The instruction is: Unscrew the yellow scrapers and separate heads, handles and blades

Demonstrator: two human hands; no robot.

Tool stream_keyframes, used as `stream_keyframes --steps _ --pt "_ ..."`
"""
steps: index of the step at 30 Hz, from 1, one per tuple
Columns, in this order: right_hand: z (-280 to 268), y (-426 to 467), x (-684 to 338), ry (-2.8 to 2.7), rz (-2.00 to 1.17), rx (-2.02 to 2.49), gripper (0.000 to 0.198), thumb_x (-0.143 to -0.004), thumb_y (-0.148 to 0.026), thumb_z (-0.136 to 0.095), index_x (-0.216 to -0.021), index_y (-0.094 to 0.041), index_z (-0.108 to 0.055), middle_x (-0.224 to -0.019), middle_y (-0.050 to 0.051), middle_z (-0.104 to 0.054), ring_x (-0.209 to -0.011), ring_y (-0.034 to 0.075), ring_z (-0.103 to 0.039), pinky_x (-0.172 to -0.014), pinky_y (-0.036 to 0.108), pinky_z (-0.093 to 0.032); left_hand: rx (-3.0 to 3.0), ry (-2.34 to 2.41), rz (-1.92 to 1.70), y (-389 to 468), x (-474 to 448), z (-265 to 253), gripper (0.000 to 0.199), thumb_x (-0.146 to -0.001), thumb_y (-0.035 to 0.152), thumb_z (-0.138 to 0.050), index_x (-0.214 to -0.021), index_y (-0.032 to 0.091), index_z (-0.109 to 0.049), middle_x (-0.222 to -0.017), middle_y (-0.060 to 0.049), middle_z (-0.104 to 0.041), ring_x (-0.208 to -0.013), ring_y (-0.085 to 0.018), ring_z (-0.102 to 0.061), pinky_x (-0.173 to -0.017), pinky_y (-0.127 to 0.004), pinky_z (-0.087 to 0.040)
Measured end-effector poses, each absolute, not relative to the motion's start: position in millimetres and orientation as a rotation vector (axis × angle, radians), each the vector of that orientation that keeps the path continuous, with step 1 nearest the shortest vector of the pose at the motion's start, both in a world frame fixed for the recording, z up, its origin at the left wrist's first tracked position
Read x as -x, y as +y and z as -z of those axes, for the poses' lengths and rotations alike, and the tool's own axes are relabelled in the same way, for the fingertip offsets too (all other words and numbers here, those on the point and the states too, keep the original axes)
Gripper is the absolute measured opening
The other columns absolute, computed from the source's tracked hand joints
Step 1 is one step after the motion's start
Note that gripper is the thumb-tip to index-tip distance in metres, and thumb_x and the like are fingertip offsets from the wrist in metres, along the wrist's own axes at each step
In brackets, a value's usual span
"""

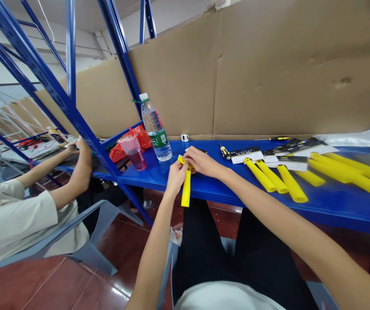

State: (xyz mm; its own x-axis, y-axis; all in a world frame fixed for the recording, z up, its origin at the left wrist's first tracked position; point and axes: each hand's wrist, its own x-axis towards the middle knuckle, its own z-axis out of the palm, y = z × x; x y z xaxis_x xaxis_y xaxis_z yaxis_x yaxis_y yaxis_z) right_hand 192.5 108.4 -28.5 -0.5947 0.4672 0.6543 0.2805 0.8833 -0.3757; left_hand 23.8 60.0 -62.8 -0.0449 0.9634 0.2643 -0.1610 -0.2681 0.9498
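Observation:
My left hand (176,175) is closed around the upper part of a yellow plastic tube handle (186,191), which hangs down over the table's front edge. The fingers of my right hand (201,162) are pinched together at the handle's top end, touching my left fingertips. What lies between those right fingers is hidden. Close behind my right hand, a small dark flat piece shows only in part. To the right lie several more yellow tube handles (293,184), some with black-and-white cards (247,156) at their upper ends. A yellow-and-black screwdriver (225,151) rests beside the cards.
On the blue table (213,183) stand a water bottle (156,129) and a pink cup (134,154), left of my hands. Another screwdriver (278,138) lies at the back by the cardboard wall (268,73). A blue post (88,133) separates me from a seated person (32,224).

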Motion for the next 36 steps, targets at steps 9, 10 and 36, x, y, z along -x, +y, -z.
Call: stream_keyframes --steps 9,10,36 --pt "25.9 113.5 -200.4 -2.183 -0.428 0.497 0.009 -0.101 -0.018 -0.066 -0.1 -0.021 -0.074 -0.1 0.006 -0.073 -0.096 0.023 -0.068 -0.093 0.038 -0.052 -1.301 0.943 -1.392 60.2 -24.1 62.9 0.027 -0.089 0.025 -0.091 -0.107 0.013 -0.074 -0.09 -0.007 -0.083 -0.081 -0.025 -0.085 -0.096 -0.048 -0.072" --pt "24.9 112.6 -200.2 -2.167 -0.463 0.504 0.007 -0.1 -0.018 -0.069 -0.098 -0.021 -0.075 -0.099 0.005 -0.074 -0.096 0.022 -0.068 -0.093 0.037 -0.052 -1.302 0.946 -1.386 60.0 -24.1 62.6 0.028 -0.089 0.024 -0.091 -0.108 0.013 -0.074 -0.091 -0.008 -0.083 -0.081 -0.025 -0.085 -0.096 -0.048 -0.072" --pt "22.3 118.3 -201.2 -1.736 -1.127 0.682 0.036 -0.067 -0.039 -0.102 -0.088 -0.021 -0.079 -0.084 0.002 -0.077 -0.081 0.018 -0.071 -0.083 0.036 -0.062 -1.116 0.876 -1.54 58.7 -25.1 56.4 0.02 -0.091 0.021 -0.086 -0.104 0.012 -0.074 -0.1 -0.011 -0.085 -0.083 -0.023 -0.085 -0.099 -0.043 -0.07"
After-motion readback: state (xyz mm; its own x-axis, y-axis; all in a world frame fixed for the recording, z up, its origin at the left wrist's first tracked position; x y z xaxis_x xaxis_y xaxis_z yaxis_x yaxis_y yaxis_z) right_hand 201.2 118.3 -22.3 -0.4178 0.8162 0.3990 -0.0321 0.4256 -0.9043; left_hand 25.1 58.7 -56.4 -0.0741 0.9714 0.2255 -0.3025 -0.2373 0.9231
